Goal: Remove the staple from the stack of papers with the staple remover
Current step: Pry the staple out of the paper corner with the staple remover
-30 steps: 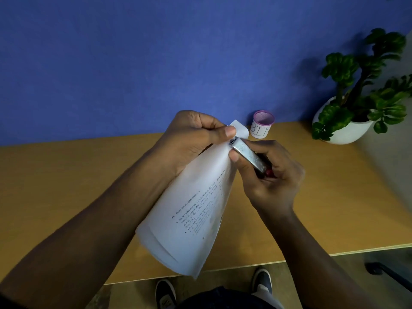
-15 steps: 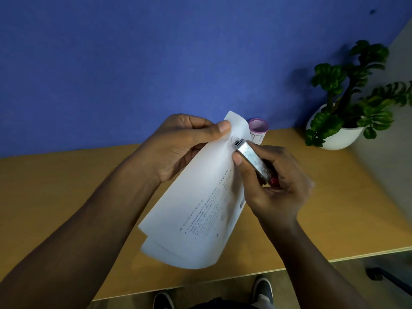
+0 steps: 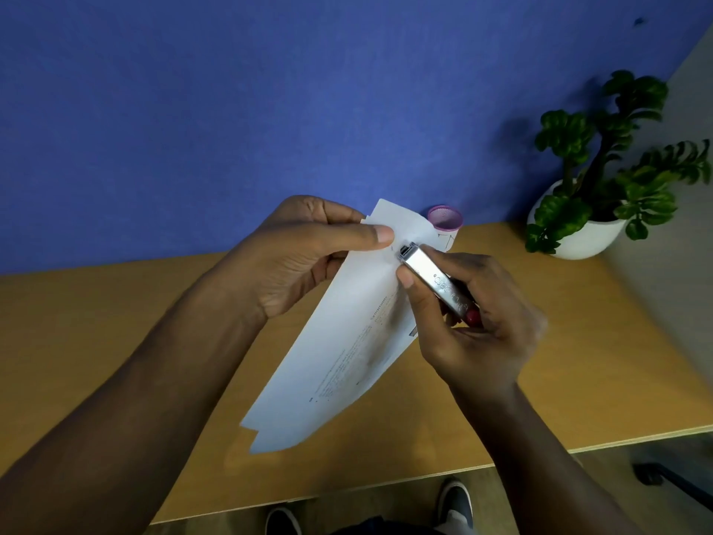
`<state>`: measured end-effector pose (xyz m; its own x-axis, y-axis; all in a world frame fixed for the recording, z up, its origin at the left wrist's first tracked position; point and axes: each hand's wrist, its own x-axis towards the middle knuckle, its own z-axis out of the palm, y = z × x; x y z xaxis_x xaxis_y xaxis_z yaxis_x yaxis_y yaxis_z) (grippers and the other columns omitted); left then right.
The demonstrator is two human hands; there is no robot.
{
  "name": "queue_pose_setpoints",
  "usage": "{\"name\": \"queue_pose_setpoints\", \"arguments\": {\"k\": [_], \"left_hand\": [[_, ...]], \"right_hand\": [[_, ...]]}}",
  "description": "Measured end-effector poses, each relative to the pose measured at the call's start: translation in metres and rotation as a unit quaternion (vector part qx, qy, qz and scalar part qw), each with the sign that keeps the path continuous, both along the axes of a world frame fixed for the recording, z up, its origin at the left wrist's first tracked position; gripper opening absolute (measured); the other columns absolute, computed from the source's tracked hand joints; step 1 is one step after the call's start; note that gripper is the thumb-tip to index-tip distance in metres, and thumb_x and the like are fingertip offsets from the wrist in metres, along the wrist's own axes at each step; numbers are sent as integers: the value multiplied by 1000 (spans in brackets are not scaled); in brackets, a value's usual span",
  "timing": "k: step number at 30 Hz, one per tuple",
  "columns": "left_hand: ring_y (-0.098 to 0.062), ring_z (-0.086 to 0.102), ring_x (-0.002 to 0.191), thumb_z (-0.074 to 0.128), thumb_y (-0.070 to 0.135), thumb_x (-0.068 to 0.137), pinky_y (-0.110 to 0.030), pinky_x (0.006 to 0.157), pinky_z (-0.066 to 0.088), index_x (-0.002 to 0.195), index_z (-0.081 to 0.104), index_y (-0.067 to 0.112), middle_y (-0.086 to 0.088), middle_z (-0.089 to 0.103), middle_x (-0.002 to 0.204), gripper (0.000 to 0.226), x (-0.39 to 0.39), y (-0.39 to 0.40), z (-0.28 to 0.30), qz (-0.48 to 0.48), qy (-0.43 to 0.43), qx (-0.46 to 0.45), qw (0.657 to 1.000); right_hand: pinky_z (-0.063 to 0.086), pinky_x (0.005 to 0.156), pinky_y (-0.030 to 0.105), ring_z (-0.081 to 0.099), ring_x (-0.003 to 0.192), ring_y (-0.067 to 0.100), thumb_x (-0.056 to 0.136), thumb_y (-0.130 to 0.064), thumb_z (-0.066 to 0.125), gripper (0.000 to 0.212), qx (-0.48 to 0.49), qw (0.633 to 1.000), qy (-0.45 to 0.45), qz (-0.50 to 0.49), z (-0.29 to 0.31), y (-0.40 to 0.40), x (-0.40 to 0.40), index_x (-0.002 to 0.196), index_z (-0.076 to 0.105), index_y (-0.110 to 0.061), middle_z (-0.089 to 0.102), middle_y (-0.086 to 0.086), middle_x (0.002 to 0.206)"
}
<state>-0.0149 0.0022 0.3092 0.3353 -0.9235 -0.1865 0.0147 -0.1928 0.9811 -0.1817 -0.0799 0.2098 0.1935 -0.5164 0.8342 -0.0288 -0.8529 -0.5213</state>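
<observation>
White stack of papers (image 3: pixel 339 341) is held above the wooden desk (image 3: pixel 115 322). Left hand (image 3: pixel 304 256) pinches the upper corner, thumb on top, to keep it taut. Right hand (image 3: pixel 474 322) grips the metal staple remover (image 3: pixel 432 281), tip on the corner; the staple itself is probably under the tip, too small to confirm. Pink cup (image 3: pixel 445 220) and potted plant (image 3: pixel 594 187) stand beyond, well apart, leaving working room.

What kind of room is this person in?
Probably an office or study corner. There's a wooden desk against a blue wall, a potted plant, and printed papers being worked on with a staple remover.
</observation>
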Motion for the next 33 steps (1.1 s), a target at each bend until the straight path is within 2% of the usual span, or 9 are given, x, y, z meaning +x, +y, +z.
{"name": "queue_pose_setpoints", "arguments": {"k": [3, 7, 14, 19, 24, 26, 29, 33], "left_hand": [[-21, 79, 79, 72, 26, 73, -28, 66, 62, 85, 77, 12, -6, 80, 91, 18, -1, 1, 3, 9, 15, -1, 1000], [-21, 79, 80, 71, 18, 86, -27, 67, 61, 85, 77, 11, -5, 80, 89, 10, 1, 2, 8, 10, -27, 13, 1000], [-21, 78, 72, 72, 22, 88, -24, 61, 59, 86, 76, 5, -10, 78, 85, 18, -2, 6, 17, 17, -113, 39, 993], [-22, 77, 73, 72, 25, 89, -23, 62, 59, 91, 76, 0, -15, 77, 90, 25, -5, 9, 17, 17, -144, 51, 988], [-26, 75, 79, 72, 28, 88, -22, 59, 55, 92, 76, 0, -17, 76, 93, 29, -7, 7, 15, 18, -178, 56, 982], [-25, 75, 77, 73, 28, 88, -23, 58, 54, 89, 77, 2, -15, 77, 89, 27, -7, 7, 13, 23, -184, 53, 981], [-20, 77, 71, 74, 27, 87, -25, 60, 58, 86, 78, 6, -7, 79, 84, 22, -6, 7, 9, 39, -182, 43, 982], [-17, 71, 60, 75, 24, 87, -26, 56, 48, 79, 75, -4, -20, 72, 75, 29, -8, 5, 6, 59, -182, 9, 982]], "right_hand": [[51, 74, 12, 70, 83, 6, 86, -9, 86, 24, -1, 1000, 7, 2, 2, -1, -1, 105, 78, 2, 77, 4, 99], [51, 76, 13, 72, 86, 9, 84, -5, 87, 25, -20, 1000, 19, 11, 5, -3, -4, 106, 79, 2, 76, 2, 102], [49, 79, 12, 70, 87, 7, 84, -3, 86, 23, -36, 998, 41, 37, 9, -6, -7, 105, 79, 4, 79, 8, 101], [48, 81, 11, 69, 89, 5, 85, -4, 86, 24, -39, 996, 52, 57, 11, -8, -9, 106, 79, 4, 76, 4, 105], [52, 76, 15, 75, 86, 15, 84, -4, 86, 23, -49, 995, 65, 58, 12, -8, -9, 105, 79, 5, 78, 8, 103], [55, 73, 19, 76, 85, 19, 84, -4, 86, 23, -50, 995, 72, 56, 12, -8, -9, 104, 79, 5, 80, 10, 103], [52, 74, 16, 75, 85, 16, 85, -5, 86, 22, -35, 996, 74, 44, 12, -6, -9, 105, 80, 3, 80, 9, 102], [46, 71, 11, 69, 79, 10, 86, -7, 87, 19, -3, 997, 71, 19, 14, 0, -8, 102, 81, 0, 79, 7, 95]]}}
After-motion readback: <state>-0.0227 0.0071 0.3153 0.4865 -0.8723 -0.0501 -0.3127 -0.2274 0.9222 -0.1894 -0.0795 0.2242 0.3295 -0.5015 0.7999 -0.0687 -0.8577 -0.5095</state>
